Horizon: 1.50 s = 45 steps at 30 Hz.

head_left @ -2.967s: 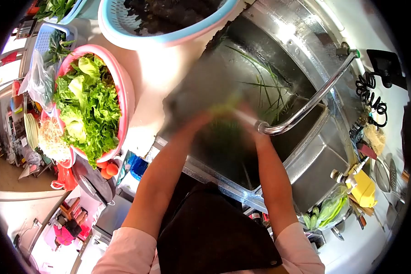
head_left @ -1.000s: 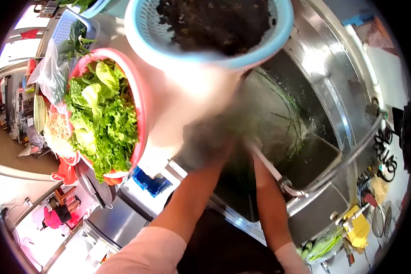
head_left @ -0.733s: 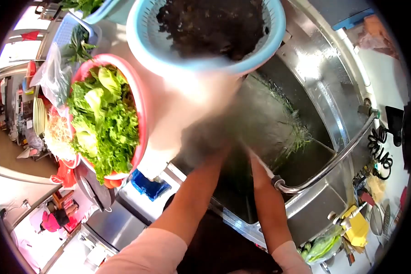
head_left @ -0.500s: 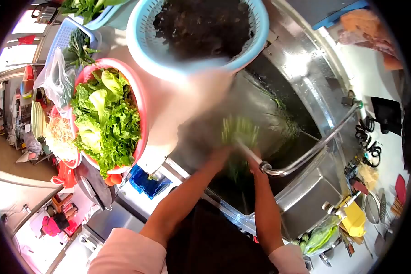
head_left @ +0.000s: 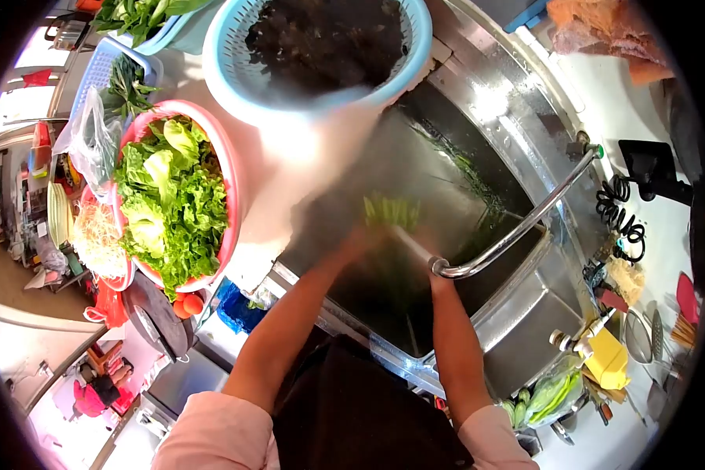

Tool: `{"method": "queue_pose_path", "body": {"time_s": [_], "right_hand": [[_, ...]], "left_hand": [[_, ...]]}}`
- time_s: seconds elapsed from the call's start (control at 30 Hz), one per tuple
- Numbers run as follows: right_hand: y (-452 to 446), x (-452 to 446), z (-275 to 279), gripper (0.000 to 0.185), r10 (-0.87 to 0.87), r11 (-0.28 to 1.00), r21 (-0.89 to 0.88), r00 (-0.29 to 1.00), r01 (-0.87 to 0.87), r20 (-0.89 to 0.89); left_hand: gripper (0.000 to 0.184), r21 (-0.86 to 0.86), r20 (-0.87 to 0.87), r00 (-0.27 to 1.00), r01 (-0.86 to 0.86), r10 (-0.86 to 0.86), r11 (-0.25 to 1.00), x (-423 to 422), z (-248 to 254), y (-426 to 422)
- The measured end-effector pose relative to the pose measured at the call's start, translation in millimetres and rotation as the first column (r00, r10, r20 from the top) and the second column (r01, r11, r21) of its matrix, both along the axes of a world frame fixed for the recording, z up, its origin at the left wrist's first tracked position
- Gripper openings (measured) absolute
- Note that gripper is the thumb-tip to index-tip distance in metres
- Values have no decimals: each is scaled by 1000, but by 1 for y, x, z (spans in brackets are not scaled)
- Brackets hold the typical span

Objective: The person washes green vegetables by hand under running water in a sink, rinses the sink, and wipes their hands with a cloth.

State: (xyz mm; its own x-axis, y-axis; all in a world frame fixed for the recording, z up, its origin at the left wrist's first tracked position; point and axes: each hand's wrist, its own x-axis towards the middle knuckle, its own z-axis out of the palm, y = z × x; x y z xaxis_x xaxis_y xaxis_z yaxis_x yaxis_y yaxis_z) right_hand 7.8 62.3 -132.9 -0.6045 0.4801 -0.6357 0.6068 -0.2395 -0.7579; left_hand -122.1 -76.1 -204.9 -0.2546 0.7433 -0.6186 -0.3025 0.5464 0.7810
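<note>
Over the water-filled sink basin point(head_left: 466, 251), my left hand point(head_left: 362, 237) and my right hand point(head_left: 431, 252) are close together beneath the tap point(head_left: 486, 269). A bunch of green stalks point(head_left: 392, 210) shows between them, its pale ends pointing away from me and its darker leaves trailing toward me. My left hand appears wrapped round the stalks. The fingers of my right hand are blurred and partly hidden by the tap's spout. Loose green leaves point(head_left: 474, 174) float along the basin's far right side.
A pink basin point(head_left: 235, 188) of lettuce stands left of the sink. Behind it is a blue colander point(head_left: 223, 59) of dark food. The second sink compartment point(head_left: 533, 313) lies right. A yellow bottle point(head_left: 605, 359) and bagged green vegetables point(head_left: 554, 392) are at the lower right. A person point(head_left: 92, 395) is far off.
The view has shifted, and the blue colander sits farther left than a second ago. The pale stalk ends, hidden in blur then, now show between my hands. The floating leaves have drifted.
</note>
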Motion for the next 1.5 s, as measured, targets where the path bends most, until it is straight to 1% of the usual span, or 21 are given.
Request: {"method": "queue_pose_path", "body": {"time_s": [0.07, 0.2, 0.27, 0.3, 0.37, 0.4, 0.47, 0.5, 0.57, 0.67, 0.73, 0.8, 0.87, 0.93, 1.07, 1.13, 1.17, 1.23, 1.37, 1.43, 1.5], "right_hand": [[-3, 1, -12, 38, -14, 998, 56, 993, 20, -116], [-7, -6, 19, 40, -21, 999, 34, 998, 23, -54], [-21, 20, -58, 40, -137, 970, -213, 987, 117, -83], [-19, 6, -24, 40, -65, 994, -91, 998, 65, 1], [-24, 16, -46, 38, -72, 997, -42, 993, 68, -94], [-26, 21, -57, 38, -73, 997, -19, 987, 71, -142], [-24, 12, -27, 36, -211, 976, -83, 966, 200, -148], [-23, 28, -46, 39, -150, 988, -77, 965, 137, -213], [-34, 58, -61, 44, -315, 936, -263, 891, 234, -327], [-36, 84, -52, 54, -321, 933, -272, 885, 236, -336], [-36, 80, -24, 56, -327, 941, -150, 932, 305, -155], [-31, 63, -2, 58, -332, 939, -159, 927, 306, -176], [-33, 55, 3, 57, -371, 925, -168, 907, 342, -197], [-31, 39, 19, 55, -366, 927, -149, 915, 344, -170], [-24, 8, 73, 52, -380, 919, -157, 919, 363, -104], [-26, 14, 47, 51, -258, 966, -83, 932, 245, -254], [-26, 17, 37, 50, -149, 988, 10, 960, 155, -239], [-27, 12, 31, 50, 34, 982, 188, 969, 12, -243], [-24, -3, 55, 60, -29, 997, -75, 973, 12, -230], [-21, -14, 75, 67, -42, 995, -96, 964, 17, -263], [-18, -19, 74, 73, -65, 993, -111, 949, 31, -309]], "left_hand": [[51, -28, -24, 999, -33, 32, 999, -1, 21, 2], [55, 4, 119, 988, -104, 103, 995, -2, 43, 1], [54, -57, 29, 998, -56, 57, 997, -3, 48, 3], [54, -89, -16, 999, -34, 33, 995, -4, 49, 4], [46, -189, -67, 998, 8, -21, 982, -3, 48, 9], [42, -175, -82, 997, -23, 9, 984, 4, 41, 10], [37, -133, -108, 993, -70, 55, 989, 15, 30, 10], [35, -90, -113, 991, -85, 75, 992, 21, 29, 10], [32, 25, -123, 987, -97, 99, 995, 34, 35, 11], [28, 204, -151, 979, -103, 135, 973, 53, 42, 11], [25, 321, -172, 972, -97, 159, 942, 61, 43, 15], [22, 402, -188, 967, -84, 173, 912, 62, 44, 20], [20, 356, -178, 974, -71, 142, 932, 55, 48, 22], [20, 254, -150, 983, -67, 108, 965, 43, 67, 23], [31, 313, -72, 979, -158, 190, 936, 34, 84, 24], [33, 377, -56, 949, -267, 309, 887, 33, 95, 25], [37, 443, -19, 955, -258, 296, 859, 29, 103, 24], [41, 421, -10, 968, -224, 251, 879, 22, 100, 22], [48, 237, 171, 943, -322, 286, 917, 13, 91, 26], [49, 338, 158, 966, -246, 202, 909, 9, 89, 30], [54, 364, 303, 945, -236, 125, 901, 1, 97, 34]]}}
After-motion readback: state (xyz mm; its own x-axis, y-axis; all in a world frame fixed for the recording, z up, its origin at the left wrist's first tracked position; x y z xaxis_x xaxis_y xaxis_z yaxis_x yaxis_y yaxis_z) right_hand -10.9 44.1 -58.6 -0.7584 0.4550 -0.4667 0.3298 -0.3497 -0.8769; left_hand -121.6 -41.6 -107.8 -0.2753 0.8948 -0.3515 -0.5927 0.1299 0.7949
